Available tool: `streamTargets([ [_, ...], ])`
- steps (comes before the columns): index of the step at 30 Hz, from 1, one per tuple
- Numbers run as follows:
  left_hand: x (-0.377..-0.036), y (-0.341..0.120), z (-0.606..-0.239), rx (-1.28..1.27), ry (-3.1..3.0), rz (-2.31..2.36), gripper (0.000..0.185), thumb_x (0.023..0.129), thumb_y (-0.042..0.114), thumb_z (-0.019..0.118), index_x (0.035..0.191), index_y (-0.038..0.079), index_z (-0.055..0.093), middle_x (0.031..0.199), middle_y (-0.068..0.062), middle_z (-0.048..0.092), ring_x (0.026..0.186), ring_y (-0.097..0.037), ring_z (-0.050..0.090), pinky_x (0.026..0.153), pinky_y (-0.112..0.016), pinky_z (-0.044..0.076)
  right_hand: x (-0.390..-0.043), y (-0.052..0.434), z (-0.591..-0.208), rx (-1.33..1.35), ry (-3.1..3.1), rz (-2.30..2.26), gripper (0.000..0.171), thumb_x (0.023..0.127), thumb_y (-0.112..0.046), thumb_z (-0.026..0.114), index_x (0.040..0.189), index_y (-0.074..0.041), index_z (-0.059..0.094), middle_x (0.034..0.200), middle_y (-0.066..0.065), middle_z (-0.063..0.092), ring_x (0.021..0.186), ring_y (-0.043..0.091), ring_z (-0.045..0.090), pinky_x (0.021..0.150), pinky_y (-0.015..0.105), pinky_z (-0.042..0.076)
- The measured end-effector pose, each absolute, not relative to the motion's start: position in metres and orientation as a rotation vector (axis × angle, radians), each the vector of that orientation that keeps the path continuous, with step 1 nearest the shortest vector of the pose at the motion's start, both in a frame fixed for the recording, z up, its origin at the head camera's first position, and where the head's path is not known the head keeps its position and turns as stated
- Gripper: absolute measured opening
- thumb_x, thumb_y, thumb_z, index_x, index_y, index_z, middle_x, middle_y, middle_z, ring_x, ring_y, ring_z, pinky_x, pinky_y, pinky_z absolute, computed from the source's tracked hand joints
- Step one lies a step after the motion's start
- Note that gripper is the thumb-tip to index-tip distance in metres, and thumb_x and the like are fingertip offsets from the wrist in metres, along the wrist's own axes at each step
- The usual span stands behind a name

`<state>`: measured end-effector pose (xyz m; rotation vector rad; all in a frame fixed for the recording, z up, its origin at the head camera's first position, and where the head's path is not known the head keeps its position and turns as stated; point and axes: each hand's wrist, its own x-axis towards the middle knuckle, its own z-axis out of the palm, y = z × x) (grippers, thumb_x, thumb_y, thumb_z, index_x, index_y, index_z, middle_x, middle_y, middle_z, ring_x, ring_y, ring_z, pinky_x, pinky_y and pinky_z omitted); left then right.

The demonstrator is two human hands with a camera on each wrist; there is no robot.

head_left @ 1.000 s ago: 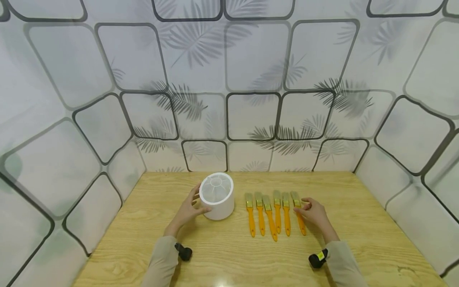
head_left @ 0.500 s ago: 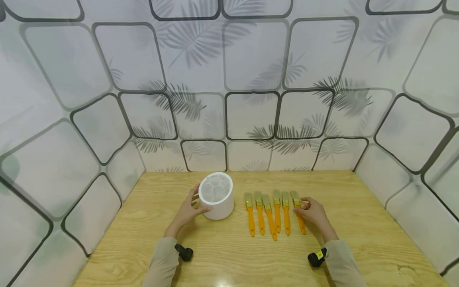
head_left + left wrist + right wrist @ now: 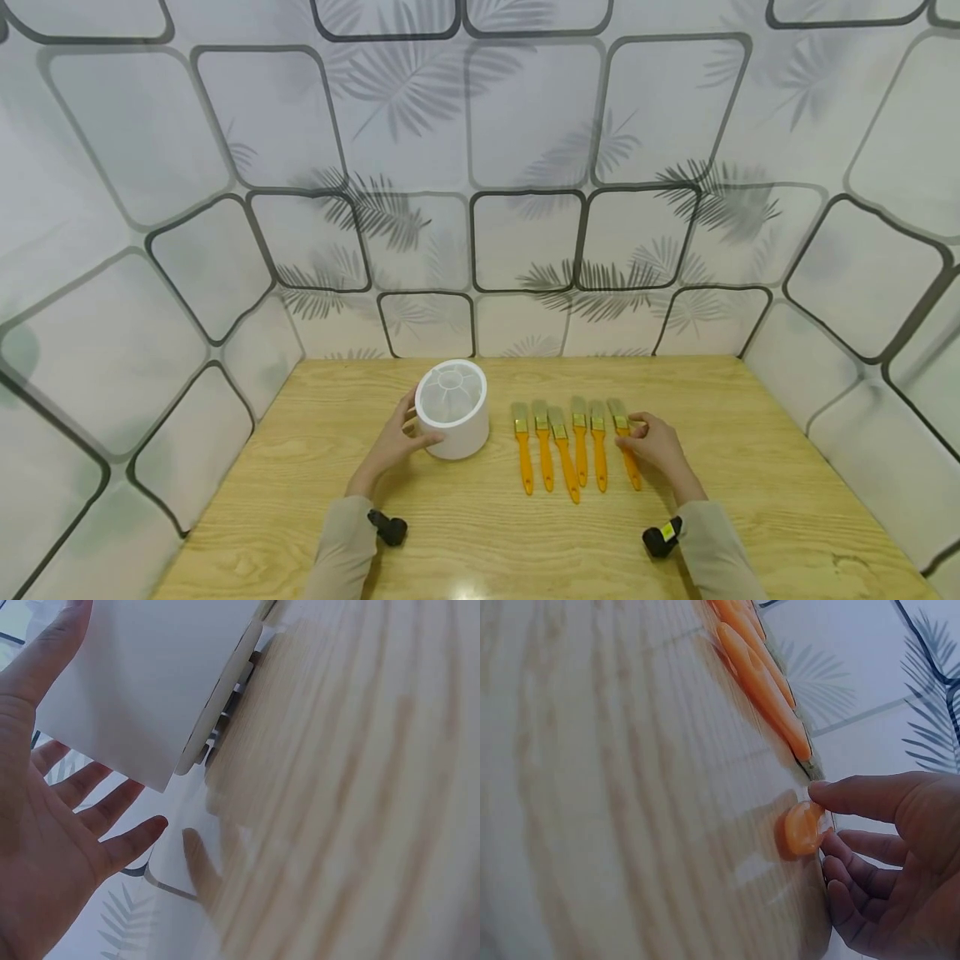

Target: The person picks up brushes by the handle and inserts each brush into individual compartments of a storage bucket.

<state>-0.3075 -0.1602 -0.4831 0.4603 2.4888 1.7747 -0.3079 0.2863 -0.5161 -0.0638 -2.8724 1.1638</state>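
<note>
A white round pen holder (image 3: 461, 433), its inside split into compartments by clear dividers, stands on the table at the left of the middle. My left hand (image 3: 393, 437) holds it from the left, thumb on the near side and fingers around the far left side. In the left wrist view the thumb touches its white wall (image 3: 142, 682), and the little finger stands away from it. Several paintbrushes with orange handles lie in a row to the right, bristles away from me. My right hand (image 3: 656, 442) pinches the rightmost paintbrush (image 3: 630, 467) between thumb and fingers near its metal band.
The other paintbrushes, such as the leftmost paintbrush (image 3: 525, 458) and the middle paintbrush (image 3: 567, 467), lie close together between the pen holder and my right hand. Patterned walls (image 3: 525, 325) close off the wooden table (image 3: 480, 542) at the back and sides.
Very little differs. My right fingertips and the rightmost paintbrush's handle have shifted slightly to the right. My left hand keeps its place on the pen holder.
</note>
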Motion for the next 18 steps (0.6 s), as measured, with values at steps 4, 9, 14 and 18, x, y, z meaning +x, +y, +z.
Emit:
streamTargets([
  [4, -0.307, -0.159, -0.483, 0.452, 2.489, 1.784, 0.095, 0.077, 0.014, 0.076, 0.149, 0.013, 0.014, 0.146, -0.022, 0.028, 0.133, -0.043, 0.028, 0.107, -0.057, 0.028, -0.308, 0.285, -0.513, -0.090, -2.875, 1.188, 0.057, 0.081, -0.018, 0.070, 0.126, 0.010, 0.046, 0.075, 0.008, 0.057, 0.061, 0.016, 0.048, 0.054, 0.027, 0.042],
  [9, -0.308, -0.159, -0.485, 0.443, 2.474, 1.801, 0.095, 0.077, 0.014, 0.077, 0.149, 0.012, 0.015, 0.147, -0.021, 0.027, 0.133, -0.042, 0.028, 0.107, -0.057, 0.029, -0.308, 0.284, -0.509, -0.124, -2.899, 1.180, 0.056, 0.081, -0.017, 0.070, 0.123, 0.012, 0.047, 0.085, 0.018, 0.062, 0.069, 0.023, 0.057, 0.059, 0.033, 0.050],
  [14, -0.309, -0.159, -0.486, 0.442, 2.453, 1.815, 0.094, 0.077, 0.013, 0.076, 0.148, 0.011, 0.015, 0.149, -0.019, 0.024, 0.134, -0.042, 0.026, 0.108, -0.057, 0.028, -0.309, 0.284, -0.505, -0.167, -2.942, 1.149, 0.054, 0.081, -0.019, 0.070, 0.120, 0.012, 0.049, 0.104, 0.032, 0.059, 0.088, 0.038, 0.059, 0.072, 0.045, 0.053],
  [18, -0.309, -0.160, -0.487, 0.436, 2.449, 1.816, 0.093, 0.077, 0.013, 0.076, 0.148, 0.010, 0.015, 0.150, -0.019, 0.023, 0.135, -0.042, 0.025, 0.108, -0.057, 0.027, -0.310, 0.284, -0.503, -0.168, -2.948, 1.129, 0.050, 0.080, -0.018, 0.071, 0.116, 0.013, 0.052, 0.105, 0.033, 0.058, 0.090, 0.040, 0.059, 0.071, 0.044, 0.054],
])
